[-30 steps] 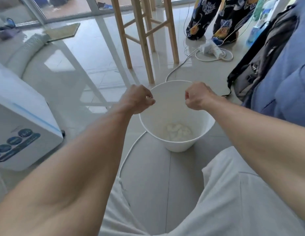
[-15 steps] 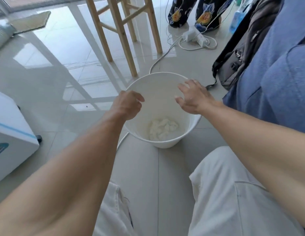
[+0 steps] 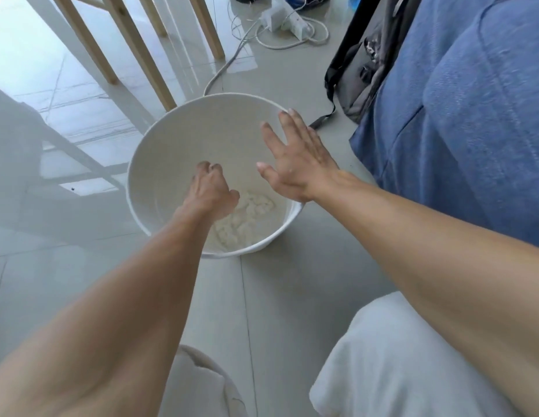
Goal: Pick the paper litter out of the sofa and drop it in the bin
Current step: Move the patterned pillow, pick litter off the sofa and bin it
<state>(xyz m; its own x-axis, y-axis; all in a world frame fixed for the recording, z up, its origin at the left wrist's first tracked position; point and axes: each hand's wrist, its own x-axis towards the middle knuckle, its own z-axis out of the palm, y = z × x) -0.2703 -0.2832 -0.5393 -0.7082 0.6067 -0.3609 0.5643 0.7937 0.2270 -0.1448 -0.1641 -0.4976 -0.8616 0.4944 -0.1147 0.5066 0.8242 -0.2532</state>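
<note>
A round white bin stands on the tiled floor in front of me. Crumpled white paper litter lies at its bottom. My left hand hangs over the bin's mouth, fingers curled downward and apart, with nothing visible in it. My right hand is spread flat over the bin's right side, fingers wide apart and empty. The blue sofa rises at the right.
A black and grey backpack leans against the sofa. A white power strip with cables lies on the floor behind the bin. Wooden stool legs stand at the back left. My white-clothed knees fill the bottom.
Both hands went from fists above the bin to spread fingers. The view has moved closer to the bin and tilted down.
</note>
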